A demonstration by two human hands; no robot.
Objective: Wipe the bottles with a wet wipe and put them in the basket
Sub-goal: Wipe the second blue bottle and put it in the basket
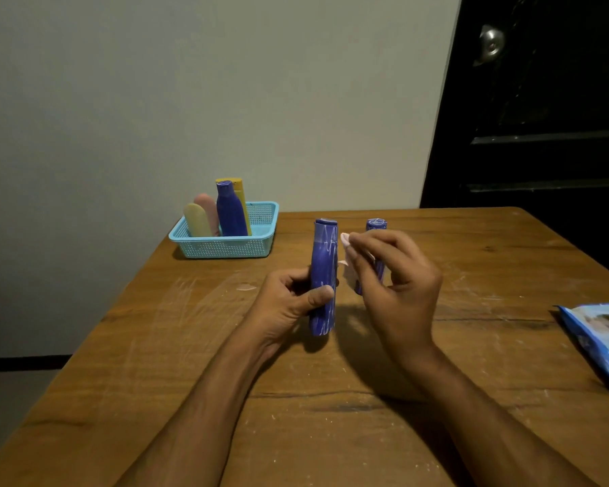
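Bottle (pixel 323 275) stood gripped upright in the left hand (pixel 289 304) above the table (pixel 190 346); right hand (pixel 391 275) pinched the wipe (pixel 347 254). Wet plastic could slip from the grip.

The right hand (pixel 394 275) covers most of the second blue bottle (pixel 376 224) behind its fingers, so only the cap above the knuckles and a sliver of the body below the fingertips show. The wet wipe (pixel 347 253) pinched in those fingertips is blurred and mostly hidden, its shape unclear. The blue wipes packet (pixel 598 337), well to the right of the fingers, is cut off by the frame's right edge, its print too blurred to read.
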